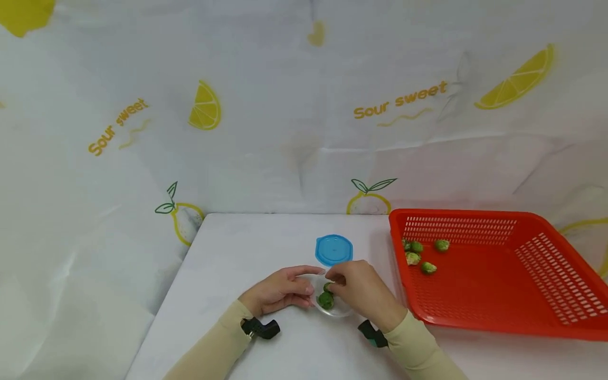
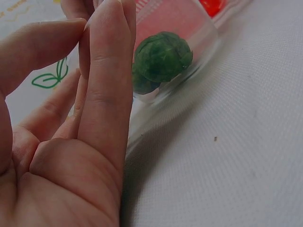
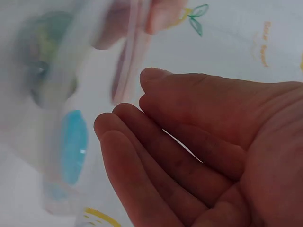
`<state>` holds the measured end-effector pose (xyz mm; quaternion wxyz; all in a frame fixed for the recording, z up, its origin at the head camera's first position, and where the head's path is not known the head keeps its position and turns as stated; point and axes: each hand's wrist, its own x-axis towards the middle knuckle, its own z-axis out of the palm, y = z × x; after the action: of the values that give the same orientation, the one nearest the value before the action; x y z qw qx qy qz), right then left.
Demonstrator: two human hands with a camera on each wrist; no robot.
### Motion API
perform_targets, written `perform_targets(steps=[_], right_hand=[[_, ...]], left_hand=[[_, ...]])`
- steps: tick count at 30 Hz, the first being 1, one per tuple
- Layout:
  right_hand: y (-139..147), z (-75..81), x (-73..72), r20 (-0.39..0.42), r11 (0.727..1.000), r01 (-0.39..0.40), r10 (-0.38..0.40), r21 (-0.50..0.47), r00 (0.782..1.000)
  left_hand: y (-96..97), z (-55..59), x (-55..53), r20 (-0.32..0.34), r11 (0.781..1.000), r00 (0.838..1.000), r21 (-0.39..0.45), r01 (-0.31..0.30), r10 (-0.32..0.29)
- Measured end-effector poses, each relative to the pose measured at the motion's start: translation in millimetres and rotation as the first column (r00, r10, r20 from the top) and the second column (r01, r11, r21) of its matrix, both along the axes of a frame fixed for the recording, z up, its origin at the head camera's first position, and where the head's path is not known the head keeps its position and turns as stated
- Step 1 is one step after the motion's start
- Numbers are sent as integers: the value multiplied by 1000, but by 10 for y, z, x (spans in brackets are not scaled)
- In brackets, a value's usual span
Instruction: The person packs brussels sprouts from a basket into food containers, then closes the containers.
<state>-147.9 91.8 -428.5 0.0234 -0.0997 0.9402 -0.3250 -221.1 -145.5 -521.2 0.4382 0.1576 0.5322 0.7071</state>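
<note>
A small clear plastic bowl [image 1: 338,312] stands on the white table, with green Brussels sprouts [image 1: 325,301] inside it. On its left side my left hand [image 1: 287,289] holds the bowl, the index finger reaching along the far rim. My right hand [image 1: 363,290] hovers at the bowl's right side, fingers bent downward over it and partly covering one sprout. In the right wrist view, the thumb [image 3: 165,85] and fingertips of that hand come close together with nothing visible between them. A dark green sprout [image 2: 163,56] shows through the bowl's wall in the left wrist view.
A blue lid [image 1: 334,249] lies flat just behind the bowl. To the right stands a large red plastic basket [image 1: 484,285], with several Brussels sprouts [image 1: 412,258] in its left end. A white sheet printed with lemons hangs behind the table [image 1: 247,248].
</note>
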Motion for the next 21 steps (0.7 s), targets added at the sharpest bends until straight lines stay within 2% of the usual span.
perform_targets(steps=[6,12,15,21], right_hand=[[112,357,77,5,998,-54,54,21,999],[592,667,75,-28,985,-161,164,66,986],[922,743,37,-62,983,-157,164,98,985],[1589,738,-65,13,985,-89,88,148,996]], left_hand=[[-65,-25,0,-8,1000,1000,10,-11,11],[-70,-24,16,14,1000,1000,18,-14,14],[-55,-24,29,28,1000,1000,20,-10,9],[-24,-13,28,13,999,1000,35,1,-1]])
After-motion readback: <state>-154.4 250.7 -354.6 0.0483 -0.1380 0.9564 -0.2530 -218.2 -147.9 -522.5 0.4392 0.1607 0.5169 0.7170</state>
